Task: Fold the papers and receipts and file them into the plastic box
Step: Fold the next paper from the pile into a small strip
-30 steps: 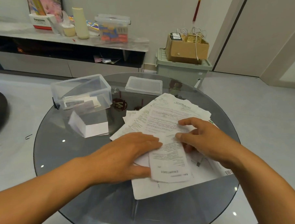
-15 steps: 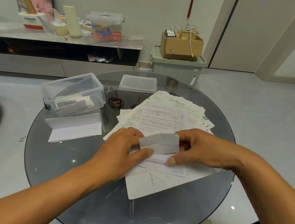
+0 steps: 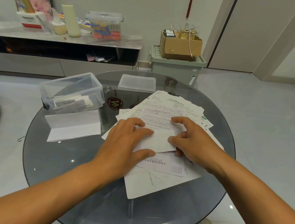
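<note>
a folded receipt point(image 3: 159, 141) is pressed flat atop the loose papers point(image 3: 162, 111) toward the near right edge of the glass table point(image 3: 61, 159). it is held down by the spread left hand point(image 3: 126, 143) and pinched at its right edge by the right hand point(image 3: 192, 140). the crease should be run firmly before filing in the plastic box point(image 3: 71, 91) at the far left edge.

A single head-worn wide-angle cam is aimed fwd and down from close above the round glass table point(image 3: 44, 158), w/ both forearms entering from the near edge, the shelf point(image 3: 106, 40) seen far left and a door far right.
</note>
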A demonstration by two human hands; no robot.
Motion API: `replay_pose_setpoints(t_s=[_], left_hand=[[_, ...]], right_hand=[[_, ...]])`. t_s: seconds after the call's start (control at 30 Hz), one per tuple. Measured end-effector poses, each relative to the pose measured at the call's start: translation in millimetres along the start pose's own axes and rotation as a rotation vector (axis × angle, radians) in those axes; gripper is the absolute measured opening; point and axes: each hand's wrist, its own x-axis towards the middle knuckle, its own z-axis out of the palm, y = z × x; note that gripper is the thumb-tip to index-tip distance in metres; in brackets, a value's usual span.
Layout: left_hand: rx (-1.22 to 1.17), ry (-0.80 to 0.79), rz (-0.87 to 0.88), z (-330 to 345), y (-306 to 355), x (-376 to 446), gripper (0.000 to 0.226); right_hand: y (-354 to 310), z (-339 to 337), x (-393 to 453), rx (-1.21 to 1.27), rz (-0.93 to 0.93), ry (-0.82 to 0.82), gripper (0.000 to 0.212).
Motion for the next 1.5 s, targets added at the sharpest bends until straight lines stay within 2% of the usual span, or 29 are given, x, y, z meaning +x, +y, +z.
replay_pose_setpoints(t_s=[0.1, 0.17, 0.23, 0.3, 0.33, 0.4, 0.47, 0.5, 0.63, 0.7, 0.8, 0.87, 0.93, 1.03, 1.1, 1.3, 1.33, 1.43, 1.5], left_hand=[[0.082, 0.012, 0.158, 1.8, 0.2, -2.2, 0.06], [0.099, 0.091, 0.264, 4.3, 0.7, -2.6, 0.035], [0.079, 0.15, 0.329, 5.6, -1.4, -0.9, 0.017], [0.006, 0.115, 0.333, 6.1, -6.5, 0.1, 0.024], [-0.042, 0.087, 0.337, 6.2, -10.1, 0.1, 0.027], [-0.152, 0.043, 0.349, 4.4, -13.4, -0.4, 0.028], [-0.232, 0.039, 0.347, 1.6, -13.6, -1.6, 0.029], [-0.246, 0.052, 0.344, 0.6, -12.4, -2.8, 0.031], [-0.164, 0.15, 0.325, -4.8, -4.9, -6.3, 0.025], [-0.024, 0.19, 0.409, -6.8, -5.0, -5.1, 0.028], [0.071, 0.142, 0.546, -2.7, -13.7, -5.8, 0.016], [-0.004, 0.091, 0.468, -1.4, -17.4, -7.7, 0.02], [-0.047, 0.105, 0.348, -4.0, -15.8, -7.8, 0.018], [-0.16, 0.171, 0.162, -12.3, -6.9, -7.8, 0.01], [-0.268, 0.165, 0.034, -17.2, 0.2, -10.9, 0.02], [-0.36, 0.093, -0.111, -31.2, 3.2, -19.6, 0.058], [-0.341, 0.115, -0.097, -36.7, 1.2, -21.3, 0.062], [-0.12, 0.241, -0.043, -57.8, -16.3, -20.4, 0.058], [0.049, 0.261, -0.093, -75.4, -41.1, -20.3, 0.053]], right_hand=[[-1.4, -1.8, 1.4, 0.15, 0.02, -0.039, 0.042], [-6.0, -5.7, -1.5, 0.186, -0.013, -0.118, 0.034], [-10.2, -11.5, -5.6, 0.187, -0.076, -0.27, 0.035], [-11.2, -16.3, -8.8, 0.078, -0.144, -0.358, 0.042], [-10.6, -16.6, -8.8, -0.015, -0.176, -0.347, 0.042], [-6.5, -13.5, -7.3, -0.17, -0.214, -0.264, 0.031], [-7.2, -6.3, -6.3, -0.152, -0.23, -0.2, 0.011], [-8.1, -2.9, -5.7, -0.122, -0.229, -0.186, 0.008], [-12.6, 10.2, -4.6, -0.171, -0.18, -0.165, 0.017], [-12.2, 17.2, -5.0, -0.245, -0.169, -0.111, 0.021], [-13.5, 19.8, -6.1, -0.263, -0.161, -0.086, 0.035], [-14.7, 18.2, -7.9, -0.221, -0.153, -0.066, 0.028], [-16.7, 16.7, -9.6, -0.135, -0.133, -0.02, 0.016], [-22.9, 11.7, -14.3, 0.007, -0.073, -0.094, 0.043], [-30.0, 12.6, -18.6, 0.064, -0.071, -0.196, 0.052], [-37.9, 43.8, -16.0, 0.199, -0.216, -0.017, 0.008], [-40.5, 47.0, -15.2, 0.212, -0.224, -0.016, 0.009], [-46.5, 53.7, -9.5, 0.188, -0.24, -0.041, 0.033], [-50.5, 63.0, -3.8, 0.168, -0.253, -0.051, 0.039]])
